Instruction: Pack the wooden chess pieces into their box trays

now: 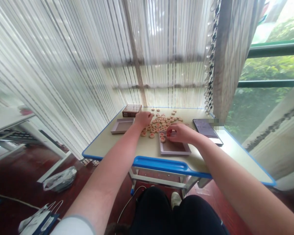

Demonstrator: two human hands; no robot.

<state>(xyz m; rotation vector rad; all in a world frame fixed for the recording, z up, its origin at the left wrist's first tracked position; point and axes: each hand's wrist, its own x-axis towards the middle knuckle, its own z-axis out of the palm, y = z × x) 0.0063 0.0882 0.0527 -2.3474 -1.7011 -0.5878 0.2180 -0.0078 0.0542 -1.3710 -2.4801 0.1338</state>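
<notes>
Many round wooden Chinese chess pieces [163, 119] lie in a loose cluster on the pale desktop. At the cluster's left edge, my left hand [144, 120] has its fingers curled together, with a Chinese chess piece showing at the fingertips. My right hand [180, 132] is over the shallow open box [175, 152], pinching a Chinese chess piece [169, 133] with red marking between thumb and fingers. Beside that piece, two more Chinese chess pieces [162, 139] rest in the box's left corner. My right hand hides part of the box's inside.
A second shallow box part [122, 126] sits on the left, in front of a brown box [131, 110]. On the right lies a dark tablet-like device [207, 131]. The desk [105, 143] has a blue rim and a pen groove; a striped curtain [161, 49] hangs behind it.
</notes>
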